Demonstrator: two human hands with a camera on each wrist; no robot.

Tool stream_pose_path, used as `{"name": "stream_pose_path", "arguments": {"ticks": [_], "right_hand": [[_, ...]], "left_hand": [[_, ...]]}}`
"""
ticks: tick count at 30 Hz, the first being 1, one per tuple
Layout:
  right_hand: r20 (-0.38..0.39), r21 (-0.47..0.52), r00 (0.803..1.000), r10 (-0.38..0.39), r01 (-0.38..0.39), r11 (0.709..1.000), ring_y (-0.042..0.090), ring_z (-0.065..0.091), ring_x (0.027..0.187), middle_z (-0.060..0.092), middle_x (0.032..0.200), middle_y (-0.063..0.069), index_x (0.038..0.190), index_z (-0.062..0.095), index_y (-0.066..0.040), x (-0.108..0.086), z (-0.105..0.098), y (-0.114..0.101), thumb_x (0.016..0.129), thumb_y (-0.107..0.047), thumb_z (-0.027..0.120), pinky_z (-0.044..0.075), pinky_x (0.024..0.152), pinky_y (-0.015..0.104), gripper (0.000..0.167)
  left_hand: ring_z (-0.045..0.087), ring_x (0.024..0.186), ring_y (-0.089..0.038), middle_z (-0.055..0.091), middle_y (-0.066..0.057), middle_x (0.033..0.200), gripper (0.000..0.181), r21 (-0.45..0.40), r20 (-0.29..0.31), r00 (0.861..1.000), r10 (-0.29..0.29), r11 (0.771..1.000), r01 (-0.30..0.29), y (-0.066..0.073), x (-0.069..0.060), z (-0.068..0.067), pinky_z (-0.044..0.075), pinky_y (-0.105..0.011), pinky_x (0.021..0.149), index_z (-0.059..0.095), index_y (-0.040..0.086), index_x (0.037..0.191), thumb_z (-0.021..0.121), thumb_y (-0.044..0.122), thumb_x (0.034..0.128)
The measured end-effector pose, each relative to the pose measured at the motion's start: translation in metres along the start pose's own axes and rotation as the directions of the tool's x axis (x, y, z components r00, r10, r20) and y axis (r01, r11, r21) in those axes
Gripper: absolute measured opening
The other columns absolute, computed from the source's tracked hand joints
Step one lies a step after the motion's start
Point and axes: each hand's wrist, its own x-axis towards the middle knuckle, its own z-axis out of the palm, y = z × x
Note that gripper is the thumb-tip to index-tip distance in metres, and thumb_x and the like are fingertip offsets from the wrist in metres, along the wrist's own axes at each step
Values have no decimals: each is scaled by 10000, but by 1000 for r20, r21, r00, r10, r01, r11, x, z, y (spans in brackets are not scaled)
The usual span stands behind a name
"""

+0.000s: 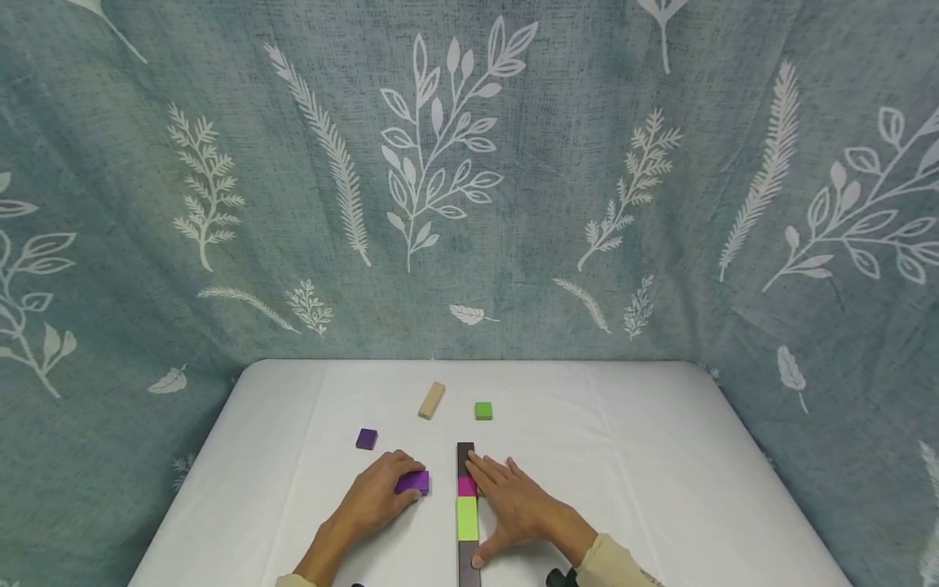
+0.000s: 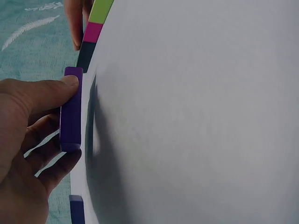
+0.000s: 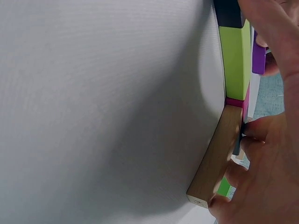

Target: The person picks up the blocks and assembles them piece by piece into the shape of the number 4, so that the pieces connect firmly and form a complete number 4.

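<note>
My left hand [image 1: 376, 493] pinches a purple block [image 1: 415, 483] between thumb and fingers, left of a row of blocks. In the left wrist view the purple block [image 2: 71, 112] stands out clear, its narrow side facing the camera. The row runs toward me: a dark block [image 1: 465, 457], a magenta one [image 1: 466, 487], a lime green one [image 1: 467, 518] and another dark one [image 1: 469, 571]. Fingers spread, my right hand [image 1: 517, 507] lies along its right side, thumb at the near dark block. A brown wooden block [image 3: 216, 156] lies against the row beneath its fingers.
Farther back on the white table [image 1: 623, 440] lie a small dark purple block [image 1: 367, 439], a pale wooden block [image 1: 431, 400] and a small green block [image 1: 483, 411]. A patterned teal curtain [image 1: 543, 220] hangs behind and around the table.
</note>
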Motion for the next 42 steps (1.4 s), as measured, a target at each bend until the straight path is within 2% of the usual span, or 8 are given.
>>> {"name": "stream_pose_path", "arguments": {"ticks": [12,25,34,42], "right_hand": [[6,5,1000,1,-1,1000,295,229,1512,231,1665,82,1602,245,-63,-1,-1,1,576,-827,767,181,1194,550,1381],[4,1,1000,-4,4,1000,305,226,1512,225,1667,84,1601,248,-59,-2,0,1,584,-831,758,185,1192,552,1375],[4,7,1000,-9,9,1000,302,228,1512,225,1666,88,1602,239,-56,-1,-1,2,583,-825,765,186,1191,558,1380],[5,14,1000,-8,8,1000,298,219,1515,220,1668,87,1601,240,-52,-2,-1,0,589,-812,774,179,1194,553,1373]], "left_hand": [[611,1032,-131,678,39,1108,348,-2,26,999,29,1000,-29,12,12,10,515,-361,922,733,101,1167,819,180,839],[608,1035,-133,671,36,1115,345,12,94,995,40,999,-42,20,21,17,518,-351,913,732,114,1178,812,205,855],[587,1000,-100,664,51,1088,320,34,98,993,59,997,-63,23,26,21,519,-319,888,740,127,1159,811,202,856],[589,981,-100,663,54,1066,316,43,105,993,51,998,-56,25,28,23,523,-321,878,746,122,1143,815,196,843]]}}
